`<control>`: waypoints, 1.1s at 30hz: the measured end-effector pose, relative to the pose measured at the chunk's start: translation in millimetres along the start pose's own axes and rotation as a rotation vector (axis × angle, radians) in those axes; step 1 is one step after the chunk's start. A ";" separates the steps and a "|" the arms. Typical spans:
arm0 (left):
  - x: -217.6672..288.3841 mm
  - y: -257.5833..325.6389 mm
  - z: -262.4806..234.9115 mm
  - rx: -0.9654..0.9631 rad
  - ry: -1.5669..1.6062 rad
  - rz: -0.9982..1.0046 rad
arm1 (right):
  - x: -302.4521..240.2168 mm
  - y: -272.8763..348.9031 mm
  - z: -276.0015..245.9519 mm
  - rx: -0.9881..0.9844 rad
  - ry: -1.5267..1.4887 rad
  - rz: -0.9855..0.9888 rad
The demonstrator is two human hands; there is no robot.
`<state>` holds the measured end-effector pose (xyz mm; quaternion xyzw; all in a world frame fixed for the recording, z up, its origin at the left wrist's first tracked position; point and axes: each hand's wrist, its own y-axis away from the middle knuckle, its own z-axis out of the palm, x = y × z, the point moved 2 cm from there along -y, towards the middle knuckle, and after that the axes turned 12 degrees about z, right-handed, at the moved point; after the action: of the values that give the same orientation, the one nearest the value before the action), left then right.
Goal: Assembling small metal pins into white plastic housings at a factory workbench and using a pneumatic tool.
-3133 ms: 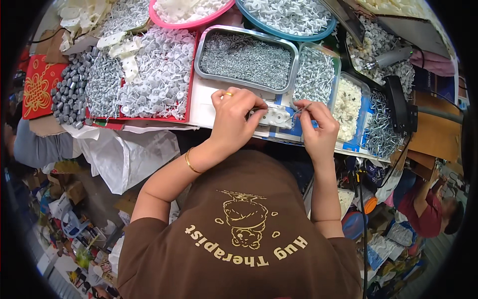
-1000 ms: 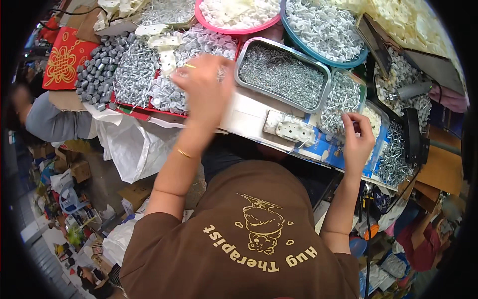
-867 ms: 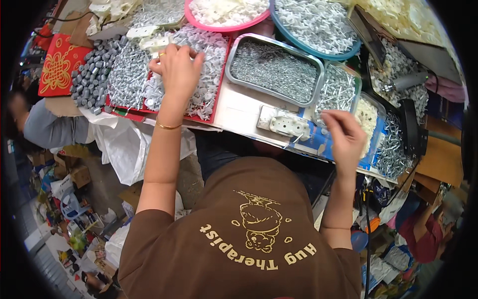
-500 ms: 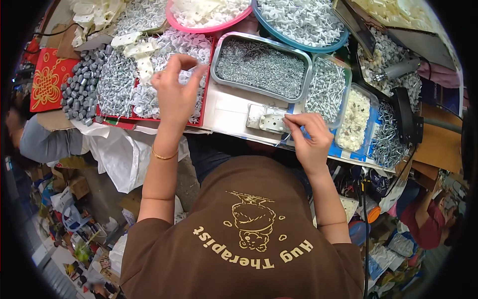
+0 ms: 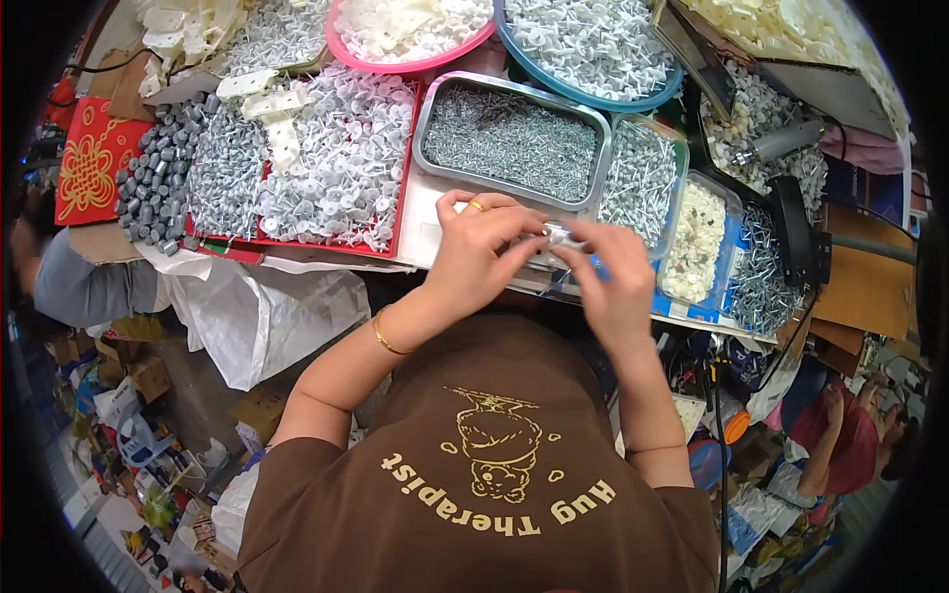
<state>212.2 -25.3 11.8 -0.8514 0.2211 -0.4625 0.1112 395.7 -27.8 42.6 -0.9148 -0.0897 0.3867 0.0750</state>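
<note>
My left hand [image 5: 479, 252] has come together with my right hand [image 5: 615, 282] over the front edge of the table. Thumb and fingers of the left are pinched, but what is between them is too small to make out. My right hand's thumb and forefinger are also closed, beside a small shiny metal bit [image 5: 563, 235]. Below and between the fingertips shows part of a white plastic plate [image 5: 547, 259]; my fingers hide most of it. Just behind the hands stands a metal tray [image 5: 427, 163] of small screws.
To the left, a red box [image 5: 403, 212] holds white-headed nails and grey plugs. Tubs of white parts, a pink basin [image 5: 341, 49] and a blue basin [image 5: 524, 64], stand behind. At right are clear containers [image 5: 682, 168] of nails and cream pieces, and a black clamp-like tool [image 5: 791, 232].
My left hand has moved right and down, from over the white-headed nails to the plate beside my right hand. My right hand has stayed near the plate, its fingers shifted slightly.
</note>
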 end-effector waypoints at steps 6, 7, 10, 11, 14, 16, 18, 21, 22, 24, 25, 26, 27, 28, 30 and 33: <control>3.3 3.0 7.6 -0.052 -0.122 0.123 | 19.1 -86.5 -28.8 0.215 -0.134 0.147; 6.5 3.6 10.1 -0.036 -0.187 0.203 | 24.5 -101.3 -26.7 0.228 -0.080 0.200; 8.7 5.6 15.9 -0.028 -0.227 0.257 | 42.0 -147.0 -21.6 0.336 0.282 0.160; 8.6 5.0 13.7 -0.025 -0.241 0.255 | 45.5 -159.9 -17.9 0.329 0.414 0.138; 9.6 3.2 7.3 0.027 -0.159 0.217 | 48.5 -178.4 -6.7 0.185 0.689 0.187; 9.4 1.0 5.8 0.012 -0.045 0.140 | 51.4 -184.6 -1.9 0.135 0.694 0.207; 4.4 3.8 10.9 -0.013 -0.025 0.107 | 47.5 -181.5 -2.0 0.143 0.664 0.214; 1.8 5.7 11.3 -0.008 -0.021 0.062 | 41.8 -170.2 -5.2 0.299 0.554 0.035; 3.6 7.3 12.6 -0.010 -0.019 0.059 | 36.1 -164.1 -7.5 0.296 0.555 0.038; 8.4 7.6 14.0 0.022 -0.197 0.195 | 22.8 -155.6 -16.3 0.161 0.037 0.301; 8.5 8.8 14.7 0.022 -0.197 0.194 | 18.8 -149.0 -21.3 0.131 -0.057 0.290; 6.7 10.4 15.4 0.019 -0.194 0.193 | 12.5 -141.7 -24.0 0.130 -0.058 0.289; 5.4 11.6 15.3 0.016 -0.193 0.191 | 3.8 -133.4 -24.8 0.095 -0.241 0.248; 5.0 7.3 11.1 0.014 -0.188 0.196 | -2.1 -124.0 -29.0 0.066 -0.418 0.209; 0.0 -12.3 -8.8 0.020 -0.180 0.139 | -1.9 -105.4 -35.5 0.015 -0.470 0.234; -31.4 -72.3 -70.4 0.248 -0.607 0.098 | -8.0 -81.5 -31.9 -0.122 -0.572 0.219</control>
<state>158.2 54.3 55.6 -0.9187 0.1606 -0.2054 0.2968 404.7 47.6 87.0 -0.7760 -0.0311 0.6280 -0.0502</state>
